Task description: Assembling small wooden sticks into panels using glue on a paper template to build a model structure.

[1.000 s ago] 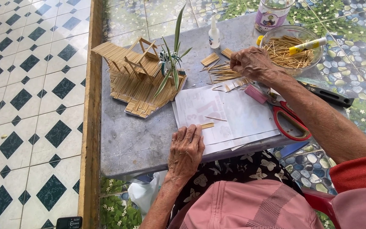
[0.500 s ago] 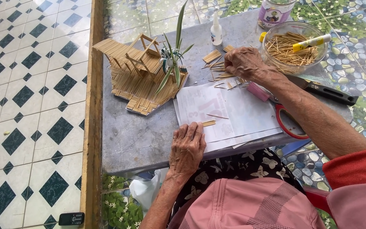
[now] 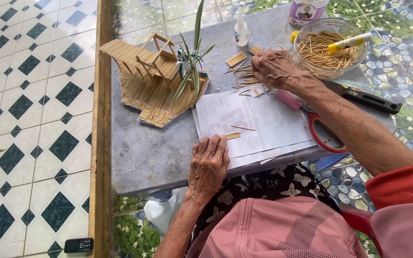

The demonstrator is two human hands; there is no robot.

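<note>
You are looking at bright, even daylight with no harsh glare. Shadows are soft and short; a faint one sits under your right forearm on the tabletop (image 3: 149,153). Focus is sharp throughout, with only slight wide-angle stretching toward the edges and no motion blur.

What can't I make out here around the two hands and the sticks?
- Head view: whether the right hand pinches any of the loose sticks; its knuckles cover the fingertips, so its grip is unclear.
- Head view: the blades of the scissors, hidden under the right forearm.
- Head view: the jar, cut off by the top edge.
- Head view: the left hand lies flat on the paper; anything under the palm is hidden.
</note>
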